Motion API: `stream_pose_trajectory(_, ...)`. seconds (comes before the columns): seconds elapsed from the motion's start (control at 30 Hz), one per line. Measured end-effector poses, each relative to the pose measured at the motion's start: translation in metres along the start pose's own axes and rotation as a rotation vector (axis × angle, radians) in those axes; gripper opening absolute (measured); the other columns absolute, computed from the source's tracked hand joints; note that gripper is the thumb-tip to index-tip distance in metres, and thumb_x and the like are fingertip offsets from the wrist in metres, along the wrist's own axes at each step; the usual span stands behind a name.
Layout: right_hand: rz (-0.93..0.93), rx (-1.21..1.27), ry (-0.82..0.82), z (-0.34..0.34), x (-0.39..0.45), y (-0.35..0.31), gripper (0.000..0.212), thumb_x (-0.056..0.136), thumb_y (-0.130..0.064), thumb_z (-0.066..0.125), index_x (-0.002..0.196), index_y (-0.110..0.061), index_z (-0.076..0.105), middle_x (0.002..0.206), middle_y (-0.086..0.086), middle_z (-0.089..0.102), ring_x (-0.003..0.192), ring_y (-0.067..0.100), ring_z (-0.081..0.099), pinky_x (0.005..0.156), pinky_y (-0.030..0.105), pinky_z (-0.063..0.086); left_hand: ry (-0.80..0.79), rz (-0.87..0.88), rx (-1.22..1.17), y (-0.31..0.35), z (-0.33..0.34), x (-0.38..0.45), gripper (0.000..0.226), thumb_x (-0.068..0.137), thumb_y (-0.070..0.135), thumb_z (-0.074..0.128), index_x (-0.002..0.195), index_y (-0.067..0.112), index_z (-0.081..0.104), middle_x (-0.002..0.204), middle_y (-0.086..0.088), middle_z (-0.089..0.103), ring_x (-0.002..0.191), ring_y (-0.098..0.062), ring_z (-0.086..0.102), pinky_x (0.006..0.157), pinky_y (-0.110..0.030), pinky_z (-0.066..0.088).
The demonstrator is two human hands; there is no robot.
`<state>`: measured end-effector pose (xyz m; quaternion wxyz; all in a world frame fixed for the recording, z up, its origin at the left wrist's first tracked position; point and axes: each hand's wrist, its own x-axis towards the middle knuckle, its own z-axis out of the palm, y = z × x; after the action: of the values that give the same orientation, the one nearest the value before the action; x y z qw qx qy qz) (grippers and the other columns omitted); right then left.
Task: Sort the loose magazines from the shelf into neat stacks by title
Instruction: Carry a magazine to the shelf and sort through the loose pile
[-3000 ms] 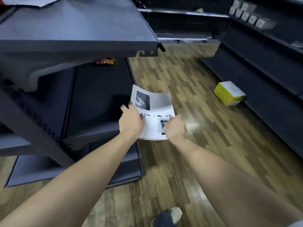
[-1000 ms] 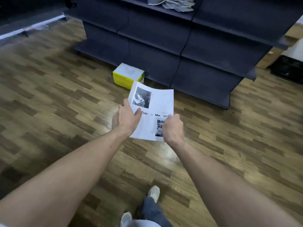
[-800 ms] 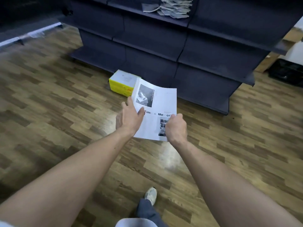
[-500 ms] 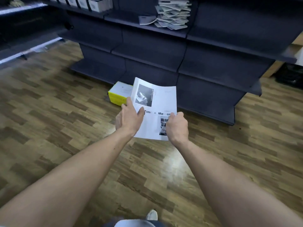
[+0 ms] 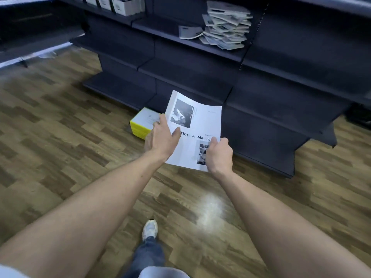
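The left hand [image 5: 161, 140] gripped the left edge of a white magazine [image 5: 197, 125], thumb lying across the cover and the fingers tucked behind the page. The right hand [image 5: 219, 155] pinched the lower right edge of the same magazine, thumb on top near the printed title, its other fingers curled under. The magazine was held in the air just above the middle of the view, tilted up and away, its top bending slightly; the cover showed a dark photo at the upper left, large black lettering across the middle and small photos below. Just at 9 o'clock from the left hand, a yellow-sided box [image 5: 143, 125] with a white top lay on the wooden floor [image 5: 60, 137], touching the base of a dark shelf unit [image 5: 271, 101] that ran across the view from 10 o'clock to 3 o'clock. Up at 12 o'clock, well apart from the hands, a loose, untidy pile of magazines [image 5: 226, 27] sat on an upper shelf, with a single magazine [image 5: 189, 32] lying just beside it on the left. Farther left, at 11 o'clock, white boxes [image 5: 120, 5] stood in a row. Down at 6 o'clock, a light shoe [image 5: 150, 229] and a jeans leg stood on the floor.
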<state>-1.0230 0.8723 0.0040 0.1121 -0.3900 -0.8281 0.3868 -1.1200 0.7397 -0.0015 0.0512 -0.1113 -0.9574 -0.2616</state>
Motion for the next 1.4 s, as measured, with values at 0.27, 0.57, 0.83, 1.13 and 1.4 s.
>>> stream_pose_trajectory(0.27, 0.037, -0.050, 0.055, 0.049, 0.112, -0.073, 0.032, 0.107, -0.037, 0.028, 0.100, -0.009, 0.042, 0.088, 0.002, 0.052, 0.084, 0.030, 0.055, 0.073, 0.039, 0.043, -0.053, 0.039, -0.043, -0.009, 0.018, 0.149, 0.047, 0.095, 0.047, 0.045, 0.127, 0.014, 0.036, 0.101, -0.011, 0.055, 0.086, -0.036, 0.059, 0.065, -0.036, 0.036)
stream_pose_trajectory(0.57, 0.054, -0.119, 0.119, 0.067, 0.210, -0.119, 0.033, 0.107, -0.038, 0.026, 0.100, -0.009, 0.042, 0.092, 0.005, 0.055, 0.083, 0.030, 0.055, 0.071, 0.038, 0.040, -0.104, 0.068, -0.099, 0.012, 0.038, 0.262, 0.045, 0.095, 0.046, 0.045, 0.127, 0.015, 0.036, 0.101, -0.008, 0.053, 0.078, -0.030, 0.051, 0.068, -0.035, 0.034)
stream_pose_trajectory(0.83, 0.055, -0.117, 0.128, 0.063, 0.314, -0.129, 0.035, 0.106, -0.039, 0.026, 0.103, -0.009, 0.043, 0.094, 0.006, 0.058, 0.084, 0.030, 0.058, 0.068, 0.038, 0.042, -0.111, 0.086, -0.096, 0.058, 0.078, 0.349, 0.046, 0.096, 0.047, 0.045, 0.126, 0.014, 0.037, 0.108, -0.010, 0.057, 0.090, -0.034, 0.060, 0.068, -0.034, 0.036)
stream_pose_trajectory(1.13, 0.015, -0.105, 0.152, 0.028, 0.456, -0.140, 0.034, 0.106, -0.038, 0.026, 0.102, -0.009, 0.044, 0.089, 0.005, 0.059, 0.078, 0.027, 0.060, 0.066, 0.038, 0.044, -0.084, 0.101, -0.125, 0.149, 0.120, 0.454, 0.043, 0.096, 0.045, 0.047, 0.123, 0.014, 0.038, 0.102, -0.007, 0.055, 0.089, -0.032, 0.059, 0.069, -0.035, 0.036)
stream_pose_trajectory(1.4, 0.003, -0.118, 0.181, -0.005, 0.548, -0.147, 0.032, 0.107, -0.035, 0.027, 0.100, -0.008, 0.042, 0.075, -0.003, 0.047, 0.063, 0.014, 0.046, 0.052, 0.033, 0.030, -0.068, 0.096, -0.151, 0.214, 0.153, 0.521, 0.042, 0.095, 0.045, 0.047, 0.120, 0.013, 0.039, 0.099, -0.005, 0.054, 0.077, -0.024, 0.048, 0.068, -0.033, 0.035)
